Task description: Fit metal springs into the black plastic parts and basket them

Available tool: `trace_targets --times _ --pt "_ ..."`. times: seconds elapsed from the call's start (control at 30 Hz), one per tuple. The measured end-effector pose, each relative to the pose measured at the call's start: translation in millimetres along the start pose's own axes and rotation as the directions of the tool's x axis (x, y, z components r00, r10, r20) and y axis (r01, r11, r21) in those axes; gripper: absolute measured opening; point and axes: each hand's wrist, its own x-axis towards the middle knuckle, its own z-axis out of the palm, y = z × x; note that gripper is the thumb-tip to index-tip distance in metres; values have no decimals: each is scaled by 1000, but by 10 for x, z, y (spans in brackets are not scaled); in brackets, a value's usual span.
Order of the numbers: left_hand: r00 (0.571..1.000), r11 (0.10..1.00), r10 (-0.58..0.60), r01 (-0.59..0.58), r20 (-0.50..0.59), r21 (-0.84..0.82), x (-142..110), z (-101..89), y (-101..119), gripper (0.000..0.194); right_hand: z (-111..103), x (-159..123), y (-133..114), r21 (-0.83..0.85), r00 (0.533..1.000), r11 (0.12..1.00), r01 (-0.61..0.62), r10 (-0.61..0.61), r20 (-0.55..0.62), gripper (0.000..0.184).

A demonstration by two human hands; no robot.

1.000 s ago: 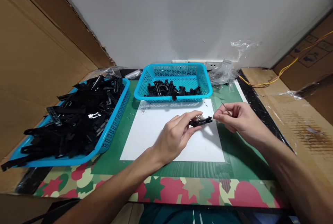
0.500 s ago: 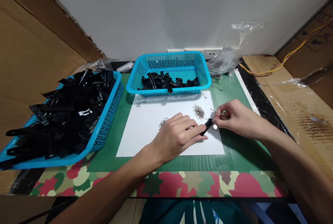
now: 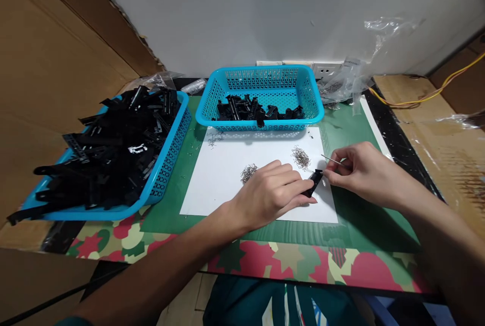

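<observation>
My left hand [image 3: 278, 189] pinches a small black plastic part [image 3: 314, 183] between thumb and fingers, low over the white paper [image 3: 215, 184]. At the part's upper end are the fingertips of my right hand [image 3: 350, 167]. That hand is closed around a thin metal rod [image 3: 329, 158], whose tip points up and to the left. Whether the right fingertips also hold a tiny piece is too small to tell. One pile of small bent wire pieces [image 3: 301, 157] lies just beyond the part. Another wire pile [image 3: 249, 172] is partly hidden behind my left hand.
A blue basket [image 3: 259, 124] with some black parts stands at the back. To the left, a larger blue basket [image 3: 162, 164] is heaped with black parts. Clear plastic bags [image 3: 346, 83] and yellow wires [image 3: 424, 99] lie at back right. Green mat [image 3: 348, 131] lies under the paper.
The whole view has shifted, so things appear slightly farther right and higher. Both hands keep nearly the same hold on the black part and the rod.
</observation>
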Motion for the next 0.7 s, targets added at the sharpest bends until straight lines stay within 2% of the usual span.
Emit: trace_targets --times 0.33,0.6,0.7 --pt "1000 1000 6 -6 -14 -2 -14 21 4 28 112 -56 -10 -195 990 979 64 -87 -114 26" --pt "999 998 -2 0 -33 -69 -16 32 3 26 142 -78 28 -278 985 954 108 -140 -96 19" --pt "999 996 -31 29 -14 -87 -17 27 12 26 153 -69 18 -261 983 957 126 -156 -101 22"
